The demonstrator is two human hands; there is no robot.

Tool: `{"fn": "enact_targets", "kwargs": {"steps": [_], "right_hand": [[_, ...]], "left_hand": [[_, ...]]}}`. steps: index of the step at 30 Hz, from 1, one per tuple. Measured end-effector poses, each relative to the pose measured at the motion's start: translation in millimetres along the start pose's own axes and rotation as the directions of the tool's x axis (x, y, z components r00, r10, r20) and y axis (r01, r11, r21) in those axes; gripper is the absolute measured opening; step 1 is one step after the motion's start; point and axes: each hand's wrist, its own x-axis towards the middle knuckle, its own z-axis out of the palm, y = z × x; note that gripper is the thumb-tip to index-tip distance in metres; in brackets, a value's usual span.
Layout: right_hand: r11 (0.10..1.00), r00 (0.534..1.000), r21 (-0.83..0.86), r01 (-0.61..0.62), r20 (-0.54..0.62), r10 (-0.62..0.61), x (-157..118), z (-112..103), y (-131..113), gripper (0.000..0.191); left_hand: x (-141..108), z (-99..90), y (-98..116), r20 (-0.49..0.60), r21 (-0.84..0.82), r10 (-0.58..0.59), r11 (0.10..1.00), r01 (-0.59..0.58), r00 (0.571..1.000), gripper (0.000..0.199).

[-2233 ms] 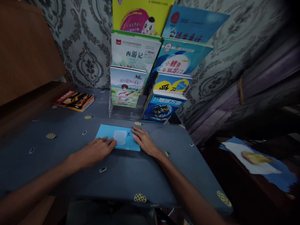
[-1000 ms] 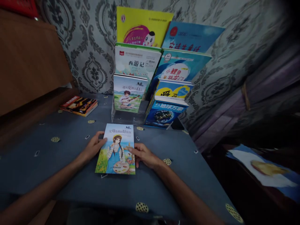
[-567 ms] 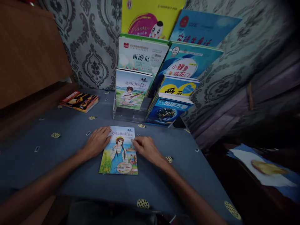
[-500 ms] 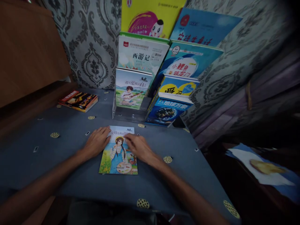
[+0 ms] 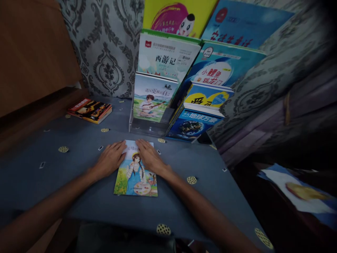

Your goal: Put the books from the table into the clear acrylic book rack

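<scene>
A thin book (image 5: 137,175) with a drawn girl in a blue dress on its cover lies flat on the grey-blue tabletop. My left hand (image 5: 112,158) rests along its upper left edge, palm down, fingers extended and touching the cover's edge. Across the upper right part of the cover lies my right hand (image 5: 149,154), its fingers stretched out over some of the title. Neither hand is wrapped round anything.
Behind the book a clear stand (image 5: 149,127) holds several upright books (image 5: 168,58). A small pile of books (image 5: 91,110) lies at the back left, beside a wooden panel (image 5: 37,52). Right of the table (image 5: 86,200) are papers (image 5: 284,182) on a lower surface.
My right hand has moved up and left onto the cover, its fingers straighter and now over more of the title. My left hand stays at the left edge. The view has shifted slightly.
</scene>
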Motion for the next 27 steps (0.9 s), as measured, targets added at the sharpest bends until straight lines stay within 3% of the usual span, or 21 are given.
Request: {"fn": "enact_targets", "kwargs": {"steps": [6, 10, 13, 19, 27], "right_hand": [[0.993, 0.997, 0.106, -0.046, -0.054, 0.052, -33, -14, 36, 0.05], [0.982, 0.997, 0.186, -0.03, -0.071, 0.043, -35, -15, 46, 0.048], [0.973, 0.997, 0.228, -0.039, -0.056, 0.053, -32, -15, 50, 0.049], [0.969, 0.997, 0.24, -0.054, -0.038, 0.065, -31, -17, 51, 0.049], [0.971, 0.998, 0.234, -0.05, -0.024, 0.058, -33, -25, 45, 0.05]], "left_hand": [[0, 3.2, -2, -0.006, 0.023, 0.023, 0.999, -0.022, 1.0, 0.042], [8, 5.2, -1, -0.002, 0.012, 0.121, 0.993, -0.121, 0.993, 0.043], [22, 5.8, 5, 0.06, -0.008, 0.209, 0.978, -0.209, 0.976, 0.044], [39, 10.0, 33, 0.165, -0.128, 0.351, 0.934, -0.333, 0.922, 0.042], [2, -3.5, 67, 0.249, -0.308, 0.566, 0.816, -0.489, 0.786, 0.038]]}}
